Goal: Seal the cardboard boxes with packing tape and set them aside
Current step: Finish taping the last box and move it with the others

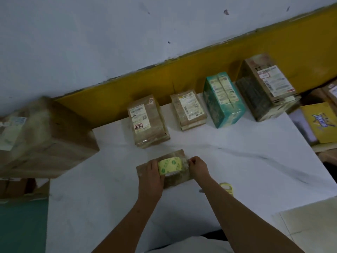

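A small flat cardboard box [177, 177] lies on the white table [109, 198] in front of me. A roll of packing tape [168, 165] with a yellow-green core stands on edge over the box. My left hand [152, 173] grips the roll from the left. My right hand [197, 167] pinches the free end of clear tape just right of the roll, above the box's right part.
Several taped parcels stand in a row at the table's far edge: two brown ones [145, 121] [188, 111], a teal box [223, 99] and a taller carton [267, 86]. A big carton [40, 137] sits left. A small yellow-green object [227, 188] lies near my right forearm.
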Motion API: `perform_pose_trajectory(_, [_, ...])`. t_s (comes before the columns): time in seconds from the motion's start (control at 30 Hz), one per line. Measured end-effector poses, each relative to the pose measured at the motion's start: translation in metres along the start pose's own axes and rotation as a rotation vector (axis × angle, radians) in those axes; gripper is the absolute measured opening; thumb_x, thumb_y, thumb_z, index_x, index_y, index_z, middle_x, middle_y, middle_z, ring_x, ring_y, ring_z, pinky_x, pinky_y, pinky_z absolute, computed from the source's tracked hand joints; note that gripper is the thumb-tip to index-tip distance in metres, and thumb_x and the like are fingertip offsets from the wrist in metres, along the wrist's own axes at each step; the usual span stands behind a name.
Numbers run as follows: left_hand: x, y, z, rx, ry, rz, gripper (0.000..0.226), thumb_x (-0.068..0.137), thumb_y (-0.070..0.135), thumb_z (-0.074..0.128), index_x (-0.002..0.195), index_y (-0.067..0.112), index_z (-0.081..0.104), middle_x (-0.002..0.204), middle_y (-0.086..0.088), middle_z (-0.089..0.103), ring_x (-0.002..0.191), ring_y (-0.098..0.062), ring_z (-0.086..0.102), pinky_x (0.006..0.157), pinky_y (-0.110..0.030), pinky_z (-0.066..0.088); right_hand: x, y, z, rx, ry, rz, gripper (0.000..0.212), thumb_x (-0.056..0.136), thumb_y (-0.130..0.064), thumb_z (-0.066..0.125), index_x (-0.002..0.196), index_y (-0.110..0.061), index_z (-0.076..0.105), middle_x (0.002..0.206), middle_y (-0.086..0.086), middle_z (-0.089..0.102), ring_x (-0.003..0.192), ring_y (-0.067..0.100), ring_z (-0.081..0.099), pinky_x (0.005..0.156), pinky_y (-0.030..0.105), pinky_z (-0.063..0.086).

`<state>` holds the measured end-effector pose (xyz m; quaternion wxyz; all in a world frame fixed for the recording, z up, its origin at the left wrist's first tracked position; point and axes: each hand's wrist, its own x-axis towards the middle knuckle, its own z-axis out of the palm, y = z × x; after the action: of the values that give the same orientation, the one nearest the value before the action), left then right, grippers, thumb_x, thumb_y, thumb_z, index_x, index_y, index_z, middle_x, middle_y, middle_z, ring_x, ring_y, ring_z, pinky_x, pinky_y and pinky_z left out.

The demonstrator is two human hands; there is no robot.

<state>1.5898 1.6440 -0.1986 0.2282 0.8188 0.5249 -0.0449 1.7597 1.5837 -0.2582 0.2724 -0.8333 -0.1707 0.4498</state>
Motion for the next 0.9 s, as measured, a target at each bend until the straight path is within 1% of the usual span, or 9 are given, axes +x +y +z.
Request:
perform_pose_trajectory(0.13, [0.004,0.002,-0.001,-0.014,0.002,0.008,0.039,0.093,0.021,0.054,0.130,0.014,0.041,0.127,-0.005,0.049,0.107,-0.026,0.057,0.077,-0.039,0.053,-0.002,0.005,-0.013,0.002,0.045,0.010,0.061,0.094,-0.038,0.060,0.142,-0.010,0.036,0.136,0.013,0.038,0.114,0.036,0.055,0.094,0.037,0.044])
perform_pose_trajectory(0.2, [0.004,0.000,0.000,-0.017,0.003,0.014,0.039,0.093,0.023,0.053,0.129,0.015,0.040,0.127,-0.005,0.049,0.107,-0.025,0.056,0.078,-0.039,0.053,-0.011,-0.004,-0.013,0.034,0.101,-0.109,0.053,0.100,-0.041,0.047,0.145,-0.014,0.040,0.139,0.010,0.049,0.118,0.027,0.054,0.098,0.034,0.041])
perform_pose_trajectory(0.27, [0.004,-0.005,0.001,0.020,-0.009,0.027,0.041,0.094,0.027,0.051,0.132,0.015,0.038,0.128,-0.004,0.048,0.108,-0.024,0.056,0.080,-0.038,0.052,-0.019,-0.012,-0.005,0.046,0.007,-0.213,0.050,0.103,-0.039,0.038,0.148,-0.016,0.038,0.143,0.007,0.049,0.127,0.023,0.049,0.106,0.031,0.035])
perform_pose_trajectory(0.4, [0.008,0.003,-0.004,0.153,0.003,0.078,0.042,0.094,0.033,0.048,0.131,0.017,0.039,0.124,-0.003,0.052,0.107,-0.021,0.055,0.083,-0.035,0.050,-0.017,-0.011,0.008,-0.115,-0.137,-0.155,0.054,0.104,-0.033,0.040,0.154,-0.021,0.024,0.153,0.006,0.037,0.138,0.025,0.039,0.117,0.037,0.026])
perform_pose_trajectory(0.5, [0.011,0.004,-0.017,0.217,0.045,0.180,0.038,0.078,0.022,0.065,0.114,0.014,0.055,0.108,-0.005,0.061,0.100,-0.024,0.058,0.079,-0.034,0.051,-0.023,-0.013,0.008,-0.382,-0.031,-0.182,0.052,0.103,-0.040,0.033,0.153,-0.033,0.022,0.139,0.005,0.053,0.121,0.027,0.055,0.101,0.040,0.043])
perform_pose_trajectory(0.63, [0.005,-0.049,-0.043,0.317,0.161,0.319,0.044,0.051,0.007,0.076,0.091,0.014,0.060,0.082,-0.003,0.060,0.072,-0.023,0.058,0.057,-0.030,0.048,-0.027,-0.015,0.011,-0.438,0.060,-0.189,0.050,0.101,-0.051,0.012,0.150,-0.040,0.022,0.126,0.006,0.061,0.110,0.029,0.059,0.094,0.039,0.045])
perform_pose_trajectory(0.73, [-0.010,-0.083,-0.055,0.392,0.252,0.384,0.047,0.050,0.000,0.063,0.095,0.011,0.060,0.082,-0.004,0.060,0.071,-0.025,0.058,0.052,-0.030,0.045,-0.030,-0.019,0.015,-0.479,0.069,-0.201,0.052,0.101,-0.052,0.009,0.149,-0.039,0.023,0.123,0.007,0.062,0.108,0.029,0.059,0.090,0.040,0.042])
perform_pose_trajectory(0.83, [-0.013,-0.103,-0.059,0.405,0.289,0.299,0.031,0.062,0.008,0.048,0.091,0.011,0.059,0.076,-0.004,0.057,0.068,-0.025,0.057,0.050,-0.029,0.042,-0.033,-0.020,0.018,-0.507,0.091,-0.189,0.053,0.099,-0.055,0.007,0.146,-0.039,0.026,0.116,0.008,0.064,0.103,0.029,0.061,0.088,0.041,0.046])
perform_pose_trajectory(0.9, [-0.014,-0.132,-0.063,0.412,0.288,0.197,0.018,0.068,0.009,0.057,0.085,0.011,0.059,0.071,-0.005,0.056,0.067,-0.027,0.058,0.050,-0.029,0.042,-0.035,-0.022,0.018,-0.513,0.101,-0.178,0.051,0.098,-0.056,0.007,0.141,-0.039,0.029,0.108,0.008,0.064,0.095,0.030,0.062,0.085,0.045,0.052])
